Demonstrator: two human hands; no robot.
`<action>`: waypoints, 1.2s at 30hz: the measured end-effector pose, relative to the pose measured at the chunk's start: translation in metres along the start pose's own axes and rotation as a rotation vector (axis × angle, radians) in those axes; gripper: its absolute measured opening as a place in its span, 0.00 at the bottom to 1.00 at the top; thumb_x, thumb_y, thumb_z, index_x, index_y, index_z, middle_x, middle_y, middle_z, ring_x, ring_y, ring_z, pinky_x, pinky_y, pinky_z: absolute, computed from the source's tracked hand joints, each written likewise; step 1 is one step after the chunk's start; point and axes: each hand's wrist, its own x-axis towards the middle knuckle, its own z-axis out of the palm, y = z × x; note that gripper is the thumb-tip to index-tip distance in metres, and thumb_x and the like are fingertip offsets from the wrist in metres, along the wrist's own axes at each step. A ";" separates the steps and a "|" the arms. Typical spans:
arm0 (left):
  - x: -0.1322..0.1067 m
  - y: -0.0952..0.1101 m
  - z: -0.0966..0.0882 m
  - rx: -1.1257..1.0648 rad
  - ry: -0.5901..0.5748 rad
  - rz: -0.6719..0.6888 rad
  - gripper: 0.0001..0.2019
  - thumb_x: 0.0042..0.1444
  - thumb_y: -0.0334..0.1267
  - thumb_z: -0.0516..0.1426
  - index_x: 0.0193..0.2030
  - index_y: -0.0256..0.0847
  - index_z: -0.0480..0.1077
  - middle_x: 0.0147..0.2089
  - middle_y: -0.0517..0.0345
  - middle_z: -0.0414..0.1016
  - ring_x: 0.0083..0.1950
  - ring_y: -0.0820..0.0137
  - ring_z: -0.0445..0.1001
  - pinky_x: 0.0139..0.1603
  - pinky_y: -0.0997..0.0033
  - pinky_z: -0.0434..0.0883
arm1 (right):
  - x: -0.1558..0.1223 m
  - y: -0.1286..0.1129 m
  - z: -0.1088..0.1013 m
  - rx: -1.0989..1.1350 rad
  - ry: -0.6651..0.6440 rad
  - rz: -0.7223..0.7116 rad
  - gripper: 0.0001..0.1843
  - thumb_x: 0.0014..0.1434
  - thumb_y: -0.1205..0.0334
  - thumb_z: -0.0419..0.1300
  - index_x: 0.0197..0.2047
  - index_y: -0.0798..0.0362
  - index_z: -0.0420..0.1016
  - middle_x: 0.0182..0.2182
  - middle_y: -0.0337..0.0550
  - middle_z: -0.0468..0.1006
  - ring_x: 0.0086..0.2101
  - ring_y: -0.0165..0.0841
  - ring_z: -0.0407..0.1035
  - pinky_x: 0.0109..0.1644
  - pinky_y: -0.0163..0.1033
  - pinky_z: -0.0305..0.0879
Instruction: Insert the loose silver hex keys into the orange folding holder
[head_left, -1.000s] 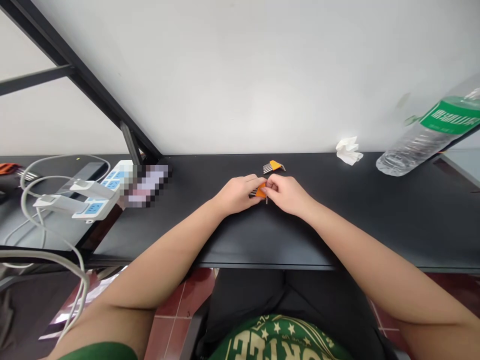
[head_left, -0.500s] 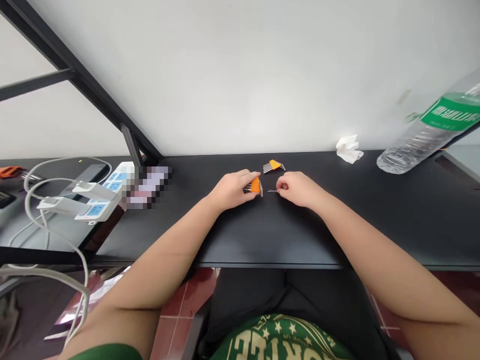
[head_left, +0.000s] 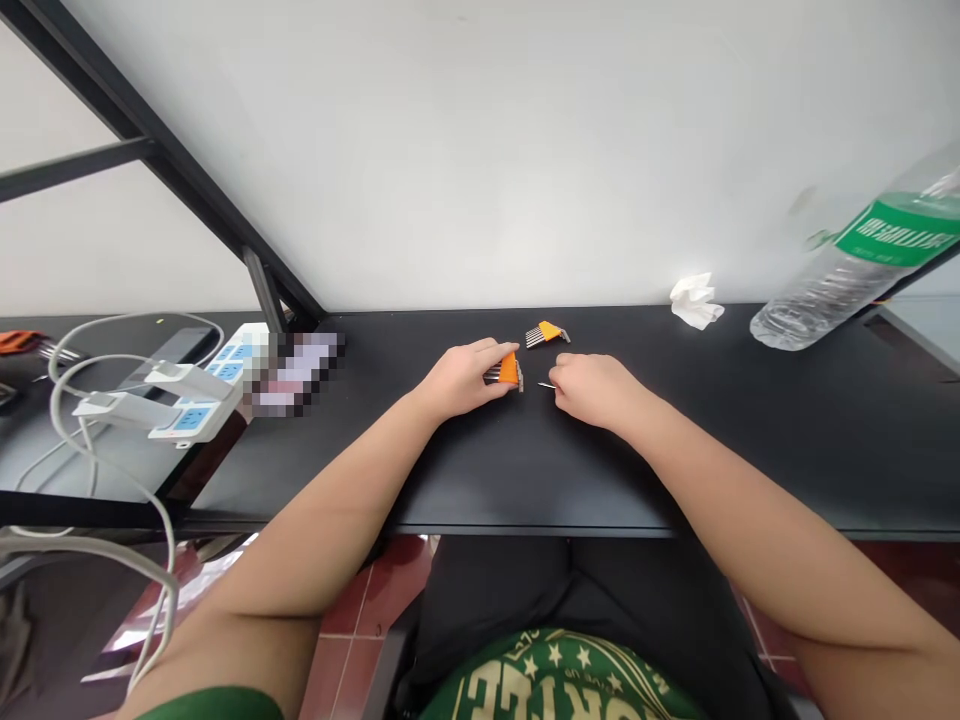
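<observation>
Hands (head_left: 589, 390) apart, metal rod (head_left: 547, 385) in right, tip leftward, axis sideways

White wall (head_left: 465, 160) stood at far side, brightest around its middle. Black desk (head_left: 765, 440) ran along it; black frame (head_left: 199, 180) slanted at left. Red tiled floor (head_left: 390, 582) showed below near edge.

The person's bare left hand (head_left: 466, 380) gripped an orange plastic holder (head_left: 510, 371) fitted with thin silvery metal rods. Just apart from it, the right hand (head_left: 592, 389) pinched a slim silvery metal piece (head_left: 547, 385), one end poking out toward the holder. Behind them I saw a second orange holder (head_left: 550, 331) lying on the long black tabletop (head_left: 480, 470), then, farther right, a crumpled white tissue (head_left: 696, 302) and a clear, green-labelled plastic bottle (head_left: 862, 245).
</observation>
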 end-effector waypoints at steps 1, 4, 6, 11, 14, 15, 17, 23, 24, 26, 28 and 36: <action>0.000 0.000 0.000 0.013 0.008 0.005 0.27 0.62 0.45 0.62 0.67 0.43 0.70 0.49 0.52 0.79 0.42 0.68 0.79 0.43 0.70 0.75 | 0.000 -0.001 -0.001 0.002 -0.002 0.003 0.10 0.65 0.69 0.56 0.34 0.54 0.78 0.38 0.51 0.78 0.30 0.36 0.71 0.30 0.42 0.52; 0.000 0.000 0.000 0.045 0.040 0.017 0.27 0.63 0.44 0.62 0.67 0.42 0.70 0.49 0.52 0.79 0.41 0.68 0.78 0.42 0.71 0.74 | -0.001 0.000 -0.005 0.048 -0.011 0.012 0.09 0.64 0.68 0.57 0.34 0.54 0.78 0.39 0.50 0.78 0.31 0.36 0.71 0.30 0.42 0.53; 0.000 0.000 0.000 0.058 0.052 0.020 0.26 0.63 0.44 0.62 0.67 0.41 0.70 0.48 0.52 0.79 0.41 0.68 0.78 0.41 0.71 0.73 | -0.001 0.003 -0.007 0.106 -0.013 0.012 0.08 0.64 0.67 0.58 0.34 0.53 0.77 0.40 0.48 0.78 0.33 0.35 0.72 0.32 0.40 0.54; 0.000 0.001 -0.001 0.062 0.047 0.014 0.26 0.63 0.44 0.62 0.66 0.42 0.70 0.47 0.53 0.79 0.40 0.68 0.77 0.42 0.71 0.73 | 0.000 0.009 -0.007 0.227 -0.071 -0.007 0.05 0.62 0.65 0.59 0.35 0.51 0.76 0.41 0.45 0.78 0.37 0.35 0.72 0.34 0.38 0.58; 0.000 0.002 -0.001 0.052 0.047 0.008 0.25 0.63 0.45 0.61 0.66 0.43 0.70 0.49 0.52 0.79 0.41 0.68 0.78 0.43 0.70 0.74 | 0.000 0.007 -0.005 0.241 -0.124 0.005 0.04 0.60 0.66 0.60 0.33 0.51 0.75 0.40 0.45 0.78 0.37 0.36 0.72 0.34 0.38 0.58; 0.001 0.002 -0.001 0.051 0.048 0.008 0.25 0.63 0.44 0.62 0.66 0.43 0.70 0.50 0.52 0.79 0.41 0.68 0.78 0.42 0.70 0.74 | 0.000 0.006 -0.005 0.238 -0.142 0.011 0.04 0.59 0.66 0.60 0.32 0.52 0.74 0.40 0.45 0.78 0.36 0.36 0.72 0.34 0.38 0.58; 0.001 0.001 -0.001 0.054 0.049 0.014 0.25 0.63 0.44 0.62 0.66 0.42 0.70 0.50 0.51 0.79 0.41 0.68 0.78 0.41 0.70 0.73 | -0.001 0.004 -0.006 0.225 -0.161 0.018 0.05 0.57 0.67 0.61 0.30 0.52 0.71 0.38 0.46 0.78 0.34 0.36 0.71 0.32 0.39 0.56; 0.000 0.004 -0.001 0.003 0.088 0.077 0.24 0.62 0.41 0.63 0.65 0.42 0.71 0.50 0.52 0.80 0.40 0.70 0.78 0.39 0.72 0.72 | -0.002 0.004 -0.011 0.516 0.064 0.014 0.05 0.55 0.67 0.61 0.32 0.50 0.67 0.30 0.38 0.76 0.30 0.32 0.68 0.34 0.37 0.58; 0.000 0.005 -0.001 -0.013 0.098 0.093 0.24 0.62 0.40 0.63 0.64 0.42 0.71 0.49 0.52 0.80 0.40 0.71 0.78 0.38 0.73 0.72 | -0.002 0.005 -0.011 0.604 0.102 0.009 0.04 0.55 0.67 0.60 0.33 0.50 0.68 0.29 0.37 0.75 0.29 0.31 0.67 0.34 0.37 0.59; 0.000 0.010 -0.001 -0.041 0.120 0.125 0.23 0.62 0.39 0.63 0.64 0.43 0.71 0.48 0.52 0.80 0.39 0.72 0.77 0.38 0.74 0.72 | -0.002 0.005 -0.010 0.748 0.179 -0.011 0.04 0.55 0.67 0.60 0.34 0.50 0.69 0.28 0.35 0.74 0.28 0.30 0.67 0.35 0.37 0.61; 0.001 0.014 -0.001 -0.062 0.140 0.146 0.23 0.62 0.38 0.63 0.64 0.43 0.71 0.47 0.53 0.79 0.39 0.72 0.77 0.38 0.74 0.72 | -0.002 0.006 -0.009 0.842 0.234 -0.038 0.03 0.54 0.66 0.60 0.34 0.50 0.71 0.29 0.35 0.74 0.29 0.29 0.66 0.36 0.37 0.62; 0.000 0.012 -0.001 -0.080 0.141 0.146 0.23 0.62 0.37 0.64 0.64 0.43 0.71 0.47 0.53 0.80 0.38 0.72 0.76 0.38 0.74 0.73 | -0.004 0.008 -0.010 1.031 0.237 -0.004 0.01 0.55 0.64 0.62 0.33 0.51 0.75 0.27 0.35 0.72 0.26 0.28 0.65 0.33 0.39 0.64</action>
